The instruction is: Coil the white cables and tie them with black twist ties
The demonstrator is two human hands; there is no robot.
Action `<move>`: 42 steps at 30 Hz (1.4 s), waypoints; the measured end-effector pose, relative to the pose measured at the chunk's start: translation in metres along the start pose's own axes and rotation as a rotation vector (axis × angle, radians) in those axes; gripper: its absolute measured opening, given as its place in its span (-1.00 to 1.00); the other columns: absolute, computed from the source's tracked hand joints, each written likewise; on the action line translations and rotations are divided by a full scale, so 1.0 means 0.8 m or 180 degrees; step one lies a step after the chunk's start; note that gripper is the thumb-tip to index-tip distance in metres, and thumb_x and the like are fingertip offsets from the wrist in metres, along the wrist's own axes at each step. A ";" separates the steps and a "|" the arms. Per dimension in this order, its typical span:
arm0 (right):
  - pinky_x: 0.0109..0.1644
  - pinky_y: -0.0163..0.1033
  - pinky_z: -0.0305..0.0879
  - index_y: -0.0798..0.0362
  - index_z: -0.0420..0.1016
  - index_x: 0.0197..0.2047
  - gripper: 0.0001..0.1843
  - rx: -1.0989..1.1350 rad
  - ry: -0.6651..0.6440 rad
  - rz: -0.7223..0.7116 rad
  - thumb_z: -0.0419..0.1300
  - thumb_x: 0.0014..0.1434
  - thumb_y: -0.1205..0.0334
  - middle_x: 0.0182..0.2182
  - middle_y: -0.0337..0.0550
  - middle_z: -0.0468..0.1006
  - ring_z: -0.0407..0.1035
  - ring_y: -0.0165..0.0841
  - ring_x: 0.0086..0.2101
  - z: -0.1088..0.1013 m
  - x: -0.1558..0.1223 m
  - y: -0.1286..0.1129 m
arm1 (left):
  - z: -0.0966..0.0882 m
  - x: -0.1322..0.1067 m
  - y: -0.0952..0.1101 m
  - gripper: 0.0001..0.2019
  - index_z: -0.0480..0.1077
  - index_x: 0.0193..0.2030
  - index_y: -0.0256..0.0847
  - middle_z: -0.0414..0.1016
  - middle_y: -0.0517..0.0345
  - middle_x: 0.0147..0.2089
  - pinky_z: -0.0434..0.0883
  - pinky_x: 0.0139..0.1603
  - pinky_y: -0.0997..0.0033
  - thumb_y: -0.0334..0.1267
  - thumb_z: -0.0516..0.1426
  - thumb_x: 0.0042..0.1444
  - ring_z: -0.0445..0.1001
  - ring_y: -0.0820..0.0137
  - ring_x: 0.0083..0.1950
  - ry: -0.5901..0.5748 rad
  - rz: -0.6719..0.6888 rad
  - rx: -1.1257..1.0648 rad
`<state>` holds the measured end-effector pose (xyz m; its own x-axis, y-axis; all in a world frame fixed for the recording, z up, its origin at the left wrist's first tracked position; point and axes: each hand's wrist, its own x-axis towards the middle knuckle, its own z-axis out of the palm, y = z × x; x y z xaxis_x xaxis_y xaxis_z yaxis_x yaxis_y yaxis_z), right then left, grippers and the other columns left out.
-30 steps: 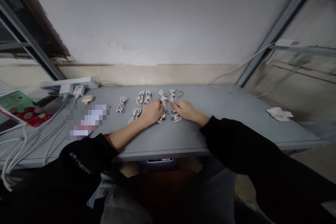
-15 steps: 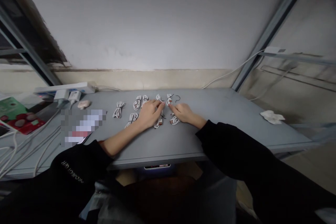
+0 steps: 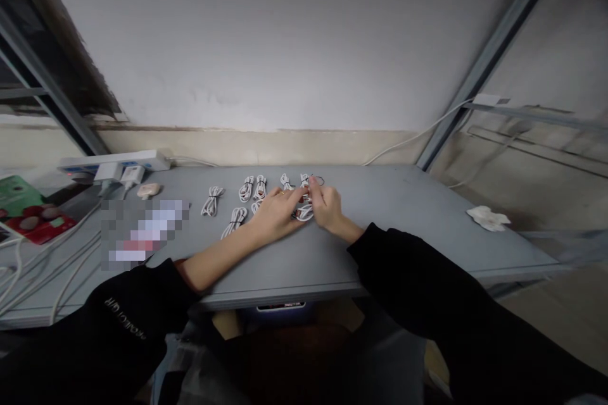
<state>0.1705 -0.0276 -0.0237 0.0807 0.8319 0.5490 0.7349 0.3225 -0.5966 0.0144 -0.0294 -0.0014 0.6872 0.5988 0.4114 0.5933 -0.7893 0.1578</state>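
Note:
My left hand (image 3: 276, 210) and my right hand (image 3: 327, 204) meet over the middle of the grey desk (image 3: 294, 259). Between them is a coiled white charging cable (image 3: 304, 212), partly covered by the fingers. The left thumb and fingers close at its left side, while the right hand is curled closed on its right side with the thumb raised. Just behind the hands lie two more coils, a tied white cable (image 3: 285, 181) and another cable coil (image 3: 304, 178). Several bundles lie left of my hands, among them a coil with a black tie (image 3: 234, 220).
A loose black twist tie (image 3: 320, 180) lies behind my right hand. Further left are a lone cable bundle (image 3: 212, 200), a blurred-out phone (image 3: 154, 231), a power strip (image 3: 114, 162) with chargers and a pink case (image 3: 149, 190). Crumpled tissue (image 3: 487, 218) lies at the right.
My hands have come together, the right moving left and the fingers of both closing around a cable coil. The view has shifted slightly.

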 end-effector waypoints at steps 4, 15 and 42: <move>-0.44 -0.23 0.10 0.02 0.41 -0.61 -0.19 -0.0098 -0.0030 0.0144 -0.36 0.35 -0.23 -0.64 -0.01 0.46 0.41 -0.24 -0.47 0.008 -0.003 -0.010 | -0.003 0.001 0.004 -0.71 0.34 -0.03 -0.28 0.57 -0.12 -0.16 0.22 -0.07 0.20 -0.21 0.10 0.14 0.50 0.17 -0.12 0.0041 0.0150 0.0661; -0.43 -0.25 0.05 0.01 0.36 -0.57 -0.30 -0.0143 -0.0072 0.0088 -0.31 0.39 -0.13 -0.61 -0.12 0.45 0.35 -0.31 -0.51 0.011 -0.003 -0.006 | 0.004 -0.004 0.019 -0.65 0.44 0.00 -0.30 0.59 -0.07 -0.34 0.17 -0.11 0.13 -0.16 0.09 0.14 0.51 0.12 -0.22 0.0279 -0.0020 0.1301; -0.41 -0.28 0.27 0.05 0.37 -0.20 -0.71 -0.0019 0.0994 -0.2487 -0.14 0.39 0.19 -0.45 -0.15 0.52 0.38 -0.40 -0.51 0.017 0.014 0.002 | 0.007 0.007 0.019 -0.73 0.52 -0.21 -0.34 0.57 -0.12 -0.36 0.35 -0.13 0.20 -0.32 -0.01 0.18 0.54 0.19 -0.25 0.0245 -0.0936 0.0656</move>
<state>0.1630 -0.0115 -0.0263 -0.2708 0.2070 0.9401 0.6603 0.7506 0.0249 0.0299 -0.0372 -0.0017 0.4456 0.7780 0.4430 0.8383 -0.5363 0.0986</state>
